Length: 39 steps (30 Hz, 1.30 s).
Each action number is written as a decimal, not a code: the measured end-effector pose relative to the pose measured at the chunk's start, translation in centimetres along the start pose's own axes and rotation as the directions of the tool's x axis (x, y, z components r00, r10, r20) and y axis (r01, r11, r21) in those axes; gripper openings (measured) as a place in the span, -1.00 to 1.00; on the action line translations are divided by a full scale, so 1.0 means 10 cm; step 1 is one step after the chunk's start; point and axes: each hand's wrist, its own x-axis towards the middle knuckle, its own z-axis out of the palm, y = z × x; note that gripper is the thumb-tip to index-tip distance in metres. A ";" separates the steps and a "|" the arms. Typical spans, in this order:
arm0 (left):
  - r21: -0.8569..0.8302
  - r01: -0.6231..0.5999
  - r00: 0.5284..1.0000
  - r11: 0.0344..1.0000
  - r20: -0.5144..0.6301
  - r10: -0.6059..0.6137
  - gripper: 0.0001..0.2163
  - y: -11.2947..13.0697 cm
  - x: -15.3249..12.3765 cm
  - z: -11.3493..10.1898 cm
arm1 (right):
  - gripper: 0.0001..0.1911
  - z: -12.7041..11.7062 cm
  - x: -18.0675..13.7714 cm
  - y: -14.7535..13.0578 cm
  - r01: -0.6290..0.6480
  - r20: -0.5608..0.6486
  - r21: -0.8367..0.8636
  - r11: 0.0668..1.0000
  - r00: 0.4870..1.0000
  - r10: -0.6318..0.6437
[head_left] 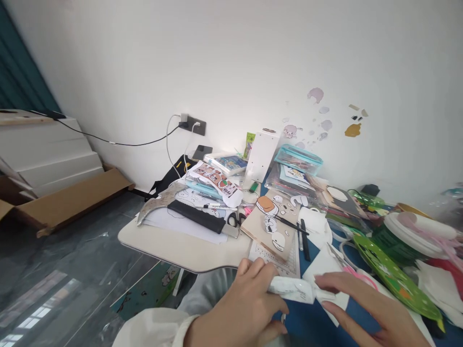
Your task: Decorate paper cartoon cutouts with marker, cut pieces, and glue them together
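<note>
My left hand is at the bottom middle, its fingers closed around a small white folded piece of paper. My right hand reaches in from the lower right, its fingers stretched out and its fingertips touching the right end of that same paper. Both hands are above the near edge of a cluttered low table. Just beyond them lie a printed sheet and a brown board with cartoon cut-outs on it.
The table holds scissors, black pens, a long black case, sticker sheets, a white box, a teal plastic case and green lids. A cardboard box lies on the floor at left. Cables run to a wall socket.
</note>
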 end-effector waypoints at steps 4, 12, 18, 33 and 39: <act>-0.052 0.049 0.999 0.997 -0.002 -0.049 -0.87 0.02 0.00 -0.01 | -0.72 -0.03 -0.09 0.00 0.040 0.079 -0.106 0.994 0.996 -0.032; -0.401 0.108 0.964 0.910 0.264 0.002 -0.85 -0.07 0.12 -0.16 | -0.57 -0.03 -0.39 -0.04 0.273 0.152 -0.312 0.910 0.960 -0.236; -0.496 0.188 0.958 0.847 0.284 -0.046 -0.84 -0.26 0.07 -0.30 | -0.66 -0.09 -0.49 0.17 0.123 -0.090 -0.394 0.911 0.981 -0.171; -0.785 0.254 0.954 0.565 0.109 -0.278 -0.81 -0.39 0.08 -0.07 | -0.66 0.54 -0.30 0.45 -0.063 -0.214 -0.540 0.839 0.975 -0.064; -0.654 0.249 0.968 0.714 0.141 -0.208 -0.76 -0.16 0.12 -0.06 | -0.59 0.54 0.17 -0.12 0.445 0.117 -0.525 0.725 0.882 -0.456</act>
